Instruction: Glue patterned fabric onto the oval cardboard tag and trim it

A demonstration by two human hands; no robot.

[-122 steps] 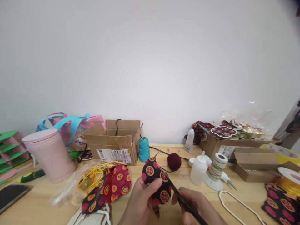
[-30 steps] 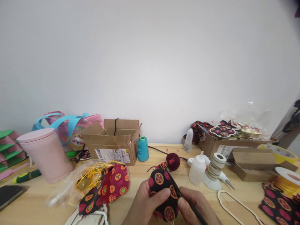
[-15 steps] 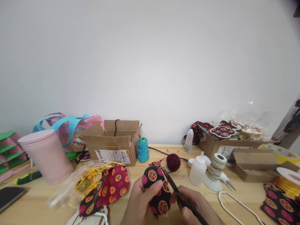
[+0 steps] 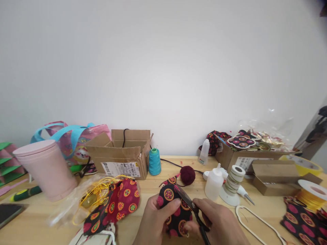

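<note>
My left hand (image 4: 159,217) grips a rounded piece of black fabric (image 4: 176,217) patterned with pink and orange circles, its thumb lying across the front. My right hand (image 4: 217,219) is closed around black scissors (image 4: 195,207). Their blades lie along the upper right edge of the fabric, pointing up and left. Whether the blades have fabric between them cannot be made out. Just beyond the held piece are a small patterned scrap (image 4: 170,181) and a ball of dark red yarn (image 4: 187,175).
Left are patterned cloth (image 4: 127,195), yellow cord (image 4: 98,194), a pink canister (image 4: 47,170) and an open cardboard box (image 4: 122,158). A teal thread cone (image 4: 154,162) stands behind. Right are a squeeze bottle (image 4: 214,183), a ribbon roll (image 4: 234,180), a white cord loop (image 4: 251,221) and a yellow spool (image 4: 313,194).
The scissors have turned so their blades lie more across the fabric's upper edge, and my right hand has shifted slightly right. The whole view has moved a little.
</note>
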